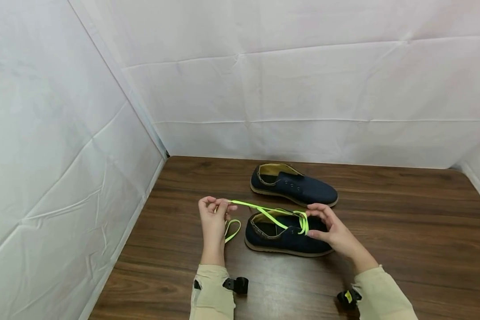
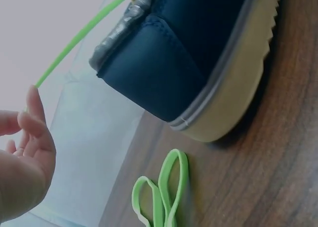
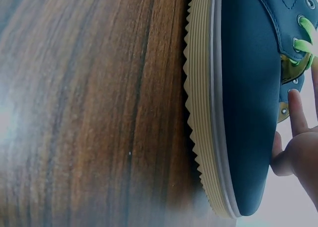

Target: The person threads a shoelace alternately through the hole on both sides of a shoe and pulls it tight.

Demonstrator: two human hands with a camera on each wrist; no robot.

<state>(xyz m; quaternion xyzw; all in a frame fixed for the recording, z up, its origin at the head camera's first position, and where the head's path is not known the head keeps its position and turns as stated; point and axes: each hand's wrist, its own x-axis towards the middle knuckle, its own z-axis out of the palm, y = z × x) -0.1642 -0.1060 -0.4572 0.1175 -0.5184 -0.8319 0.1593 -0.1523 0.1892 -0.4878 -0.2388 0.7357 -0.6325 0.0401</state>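
Observation:
A dark navy shoe with a tan sole stands on the table, toe to the right. A neon green shoelace passes through its eyelets and hangs in loose loops over the front. Behind the heel, my left hand pinches one part of the lace and holds it stretched out from the shoe. A looped length of lace lies beside the heel. My right hand rests at the front of the shoe, thumb on the near side and extended fingers near the lace.
A second navy shoe, with no lace in its eyelets, stands just behind the first. The brown wooden table is bordered by white fabric walls at the back and sides. Black straps with small devices sit on both wrists.

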